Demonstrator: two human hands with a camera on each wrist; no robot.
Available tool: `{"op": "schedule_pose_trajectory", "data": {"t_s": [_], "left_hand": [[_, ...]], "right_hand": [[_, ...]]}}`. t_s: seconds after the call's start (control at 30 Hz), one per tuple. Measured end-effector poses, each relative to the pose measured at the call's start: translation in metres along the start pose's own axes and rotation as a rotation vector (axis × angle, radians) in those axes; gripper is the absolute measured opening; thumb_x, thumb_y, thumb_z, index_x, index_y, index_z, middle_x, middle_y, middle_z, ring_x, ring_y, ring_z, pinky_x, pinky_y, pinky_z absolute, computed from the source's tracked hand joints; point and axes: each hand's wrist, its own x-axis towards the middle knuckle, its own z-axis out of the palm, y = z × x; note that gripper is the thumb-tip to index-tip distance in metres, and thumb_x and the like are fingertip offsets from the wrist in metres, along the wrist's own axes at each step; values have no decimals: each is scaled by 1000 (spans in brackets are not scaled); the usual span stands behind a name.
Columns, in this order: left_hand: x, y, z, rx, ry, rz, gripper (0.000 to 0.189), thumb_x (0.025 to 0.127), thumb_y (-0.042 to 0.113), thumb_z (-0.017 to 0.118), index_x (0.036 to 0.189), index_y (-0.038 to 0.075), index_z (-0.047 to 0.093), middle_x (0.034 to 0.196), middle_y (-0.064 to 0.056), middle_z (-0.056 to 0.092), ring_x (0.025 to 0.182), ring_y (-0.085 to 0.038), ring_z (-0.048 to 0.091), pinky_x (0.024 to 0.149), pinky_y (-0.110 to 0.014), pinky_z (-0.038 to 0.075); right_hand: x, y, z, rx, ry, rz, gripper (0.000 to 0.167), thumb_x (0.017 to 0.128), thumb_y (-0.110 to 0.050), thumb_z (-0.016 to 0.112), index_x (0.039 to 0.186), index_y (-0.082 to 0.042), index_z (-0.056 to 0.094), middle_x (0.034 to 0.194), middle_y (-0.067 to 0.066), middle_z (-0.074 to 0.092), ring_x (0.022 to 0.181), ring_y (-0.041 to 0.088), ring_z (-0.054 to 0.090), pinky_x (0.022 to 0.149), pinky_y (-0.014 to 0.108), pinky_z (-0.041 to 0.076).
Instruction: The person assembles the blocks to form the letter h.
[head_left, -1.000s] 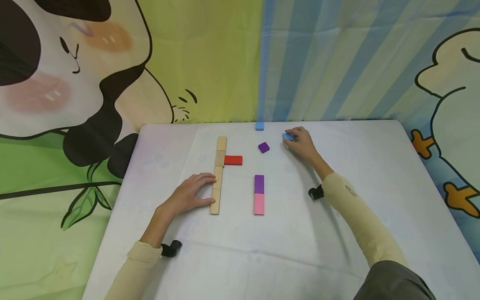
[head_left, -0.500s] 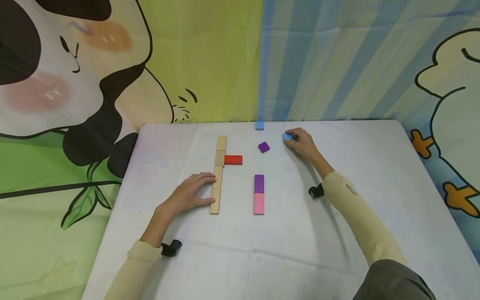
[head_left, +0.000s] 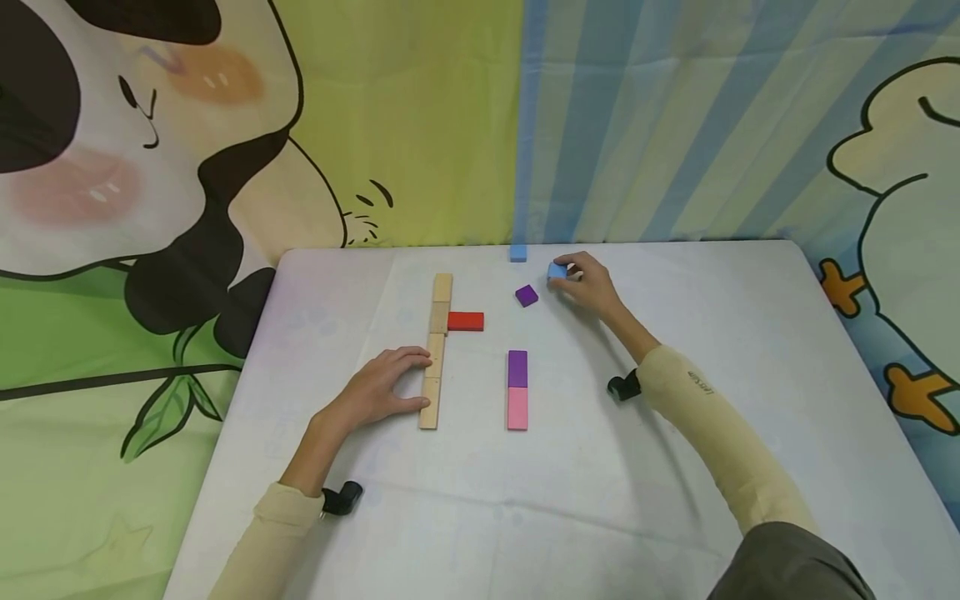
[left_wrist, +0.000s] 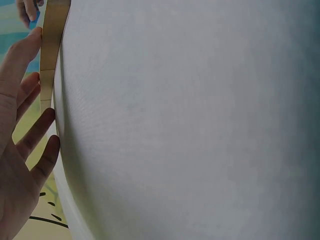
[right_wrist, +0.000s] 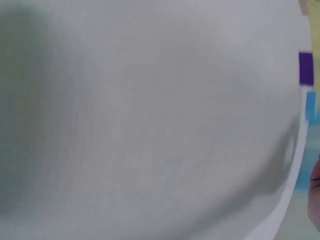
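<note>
My right hand [head_left: 588, 286] pinches a small light-blue block [head_left: 557, 272] between thumb and fingers near the far edge of the table. A tilted dark-purple block [head_left: 527, 296] lies just left of it. My left hand [head_left: 377, 386] touches the left side of a row of plain wooden blocks [head_left: 432, 358] with thumb and fingertips. In the left wrist view, the fingers [left_wrist: 37, 140] are spread along the wooden row [left_wrist: 54, 30]. Only a sliver of the right hand [right_wrist: 314, 197] shows in the right wrist view, so its grip is hidden there.
A red block [head_left: 466, 322] juts rightward from the wooden row. Toward the middle lie a purple block [head_left: 517, 368] and a pink block [head_left: 517, 408] end to end. Another blue block [head_left: 518, 253] sits at the back edge of the white table [head_left: 600, 500], before a cartoon curtain [head_left: 420, 125].
My right hand has shifted left with the blue block, bringing it closer to the tilted purple block. My left hand stays where it was against the wooden row.
</note>
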Motion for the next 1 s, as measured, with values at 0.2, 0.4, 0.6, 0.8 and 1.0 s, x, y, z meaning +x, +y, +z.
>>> {"op": "schedule_pose_trajectory", "data": {"t_s": [0.2, 0.4, 0.6, 0.8, 1.0], "left_hand": [[0, 0, 1, 1, 0, 0, 63, 79, 45, 77, 134, 21, 55, 144, 6, 49, 132, -21, 46, 108, -46, 41], [0, -2, 2, 3, 0, 3, 64, 79, 45, 77, 134, 21, 55, 144, 6, 49, 132, -21, 46, 108, -46, 41], [0, -2, 2, 4, 1, 2, 64, 79, 45, 77, 134, 20, 55, 144, 5, 50, 132, -21, 46, 108, -46, 41], [-1, -1, 2, 7, 11, 11, 64, 79, 44, 78, 134, 20, 55, 143, 4, 50, 131, -22, 47, 107, -47, 41], [0, -1, 0, 4, -5, -3, 64, 80, 45, 77, 135, 20, 55, 144, 5, 49, 133, -21, 45, 109, -45, 40]], "right_hand": [[-5, -31, 17, 10, -118, -65, 38, 88, -18, 72, 122, -5, 63, 120, 14, 59, 104, 29, 58, 88, 40, 50], [-12, -48, 39, 1, -217, -164, 37, 84, -16, 76, 116, -4, 65, 103, 12, 61, 90, 24, 55, 77, 29, 47], [-18, -50, 57, 5, -268, -213, 36, 81, -16, 78, 113, -2, 67, 98, 11, 63, 86, 21, 54, 77, 26, 46], [-19, -48, 68, 1, -304, -202, 37, 81, -15, 78, 113, -2, 66, 98, 12, 64, 86, 20, 57, 77, 27, 48], [-18, -50, 72, 7, -321, -199, 37, 81, -14, 78, 113, 0, 66, 98, 13, 64, 85, 19, 57, 76, 26, 47]]}}
